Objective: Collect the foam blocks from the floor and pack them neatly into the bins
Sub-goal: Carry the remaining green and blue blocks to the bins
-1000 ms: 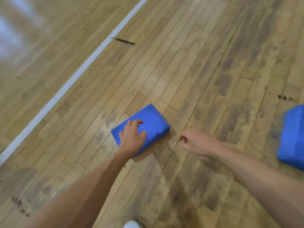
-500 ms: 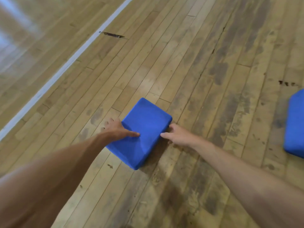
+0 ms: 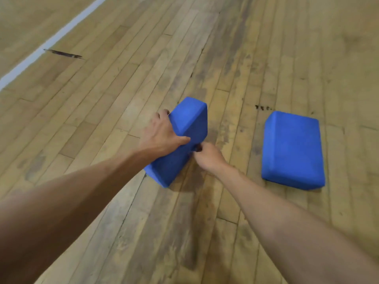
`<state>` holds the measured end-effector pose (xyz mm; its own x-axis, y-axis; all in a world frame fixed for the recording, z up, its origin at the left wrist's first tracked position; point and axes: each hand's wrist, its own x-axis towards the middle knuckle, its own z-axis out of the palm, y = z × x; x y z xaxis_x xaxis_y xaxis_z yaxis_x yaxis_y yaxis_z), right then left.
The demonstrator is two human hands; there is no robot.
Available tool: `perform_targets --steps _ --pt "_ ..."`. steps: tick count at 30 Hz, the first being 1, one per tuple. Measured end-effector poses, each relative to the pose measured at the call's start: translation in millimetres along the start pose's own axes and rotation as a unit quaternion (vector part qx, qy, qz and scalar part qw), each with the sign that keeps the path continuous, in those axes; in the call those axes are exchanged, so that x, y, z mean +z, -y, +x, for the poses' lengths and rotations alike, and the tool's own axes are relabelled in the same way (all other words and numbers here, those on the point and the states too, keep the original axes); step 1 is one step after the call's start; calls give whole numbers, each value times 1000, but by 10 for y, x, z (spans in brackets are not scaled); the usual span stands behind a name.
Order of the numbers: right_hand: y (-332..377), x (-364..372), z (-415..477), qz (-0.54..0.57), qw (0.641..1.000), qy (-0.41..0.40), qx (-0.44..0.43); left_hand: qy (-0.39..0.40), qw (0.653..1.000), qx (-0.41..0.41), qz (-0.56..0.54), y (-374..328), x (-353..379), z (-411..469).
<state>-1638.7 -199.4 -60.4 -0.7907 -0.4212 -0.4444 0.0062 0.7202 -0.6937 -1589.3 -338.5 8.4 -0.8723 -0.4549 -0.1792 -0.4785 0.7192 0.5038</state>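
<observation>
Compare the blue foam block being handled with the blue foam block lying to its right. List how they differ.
Pose: the handled blue rectangular foam block is tipped up on one end; the other blue rectangular foam block lies flat on the wooden floor.
Contact: the left hand grips the handled block, the right hand pinches its side; the other block is untouched.
Both share colour and shape.

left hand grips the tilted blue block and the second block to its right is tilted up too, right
No: the second block lies flat, as the head view shows. The left hand does grip the tilted block.
</observation>
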Motion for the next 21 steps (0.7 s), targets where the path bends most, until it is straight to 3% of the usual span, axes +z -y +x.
perform_targets --steps 5,8,10,12,14,16,21 --pt "-570 -795 -218 -23 985 -169 27 27 992 99 71 -761 369 121" --pt "-997 -1255 -398 -107 933 -336 75 43 978 161 127 -1054 611 109" --pt "-1281 -1501 -501 -135 897 -395 142 37 964 200 173 -1182 726 120" --pt "-1537 -1708 -548 -80 877 -394 262 34 955 213 204 -1201 775 176" --pt "-1694 -1835 -562 41 867 -335 365 57 964 188 178 -1142 758 232" --pt "-1703 -1859 -541 153 881 -263 362 88 979 144 118 -1019 725 278" --pt "-1555 -1601 -501 224 890 -225 327 135 979 108 109 -820 649 344"
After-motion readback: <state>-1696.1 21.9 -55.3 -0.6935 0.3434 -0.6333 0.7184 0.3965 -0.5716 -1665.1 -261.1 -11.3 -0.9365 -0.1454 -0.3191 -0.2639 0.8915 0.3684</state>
